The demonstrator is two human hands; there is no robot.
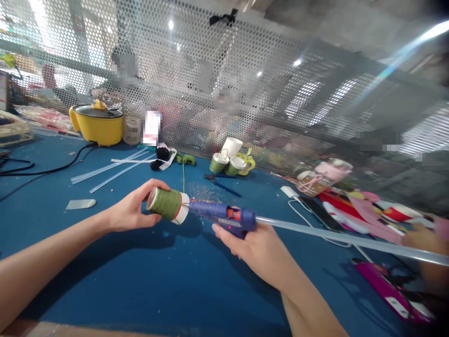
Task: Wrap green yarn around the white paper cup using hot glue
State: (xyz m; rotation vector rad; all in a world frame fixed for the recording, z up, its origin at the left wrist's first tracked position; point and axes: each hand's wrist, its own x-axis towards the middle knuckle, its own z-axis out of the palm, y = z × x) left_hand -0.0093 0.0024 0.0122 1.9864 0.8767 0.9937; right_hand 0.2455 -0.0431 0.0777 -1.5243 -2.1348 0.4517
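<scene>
My left hand [140, 208] is closed around a paper cup [166, 203] wrapped in green yarn, tipped on its side above the table. A white band with a red line shows at its right end. In my right hand [252, 248] is a blue glue gun [220, 215], with a long clear glue stick [315, 230] out of its back. The gun's nozzle is at the white end of the cup; whether it touches I cannot tell. A green strand [184, 180] runs from the cup back to a small skein of green yarn [185, 159].
A yellow electric pot [100, 128] stands at the back left, its black cord crossing the table. Loose glue sticks [115, 171], pliers [224, 185] and several cups [231, 159] lie beyond my hands. Right are a phone [321, 213], felt pieces, a purple power strip [382, 285] and another person's hand [424, 241].
</scene>
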